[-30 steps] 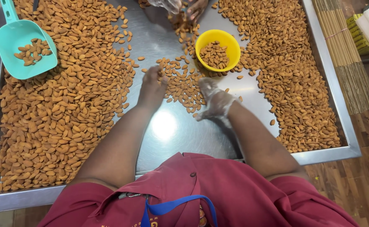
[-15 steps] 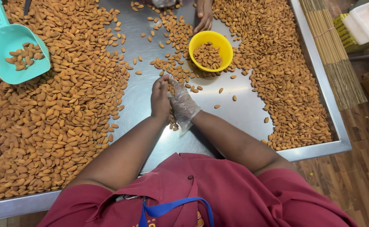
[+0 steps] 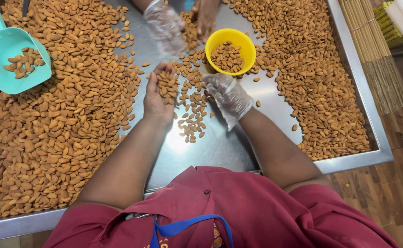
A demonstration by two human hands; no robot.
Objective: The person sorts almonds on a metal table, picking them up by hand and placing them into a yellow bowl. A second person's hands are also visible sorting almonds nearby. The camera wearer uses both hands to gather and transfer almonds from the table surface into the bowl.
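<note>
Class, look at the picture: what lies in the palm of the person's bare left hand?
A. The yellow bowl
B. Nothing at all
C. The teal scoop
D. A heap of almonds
D: the left hand is cupped palm up with a small heap of almonds resting in it.

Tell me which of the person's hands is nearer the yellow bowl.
Right. The gloved right hand lies just below the yellow bowl, near its rim. The bare left hand, cupping almonds, is farther off to the bowl's left, beyond scattered almonds.
</note>
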